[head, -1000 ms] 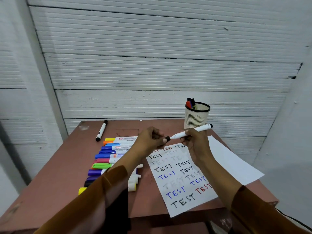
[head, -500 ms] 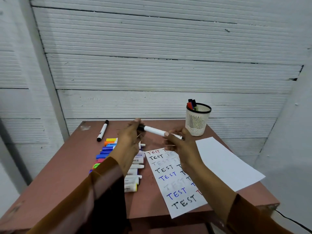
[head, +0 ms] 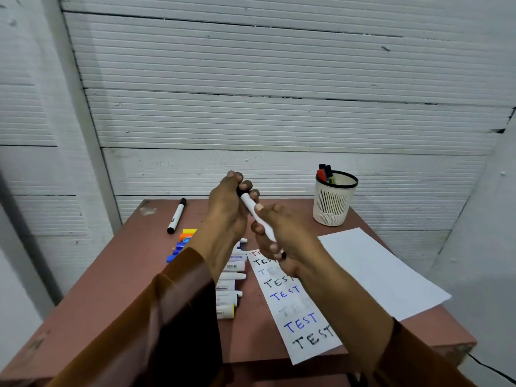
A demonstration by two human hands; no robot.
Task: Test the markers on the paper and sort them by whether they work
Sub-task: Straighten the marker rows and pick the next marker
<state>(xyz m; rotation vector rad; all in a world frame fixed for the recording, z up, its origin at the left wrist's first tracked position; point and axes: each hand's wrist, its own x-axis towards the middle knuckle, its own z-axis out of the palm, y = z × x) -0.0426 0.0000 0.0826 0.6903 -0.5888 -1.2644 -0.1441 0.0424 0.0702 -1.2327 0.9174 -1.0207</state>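
Both hands grip the white black-capped marker (head: 255,216), left hand (head: 227,210) on its far cap end, right hand (head: 279,238) nearer, its long axis slanting away-left.

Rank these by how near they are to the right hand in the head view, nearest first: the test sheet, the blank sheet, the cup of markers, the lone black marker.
1. Test sheet, directly below the right hand.
2. Blank sheet, to the right.
3. Cup, far right corner.
4. Lone black marker, far left, beyond the left hand.

Bare makeshift workspace: ribbed white wall panels (head: 279,121), worn reddish table (head: 111,289).
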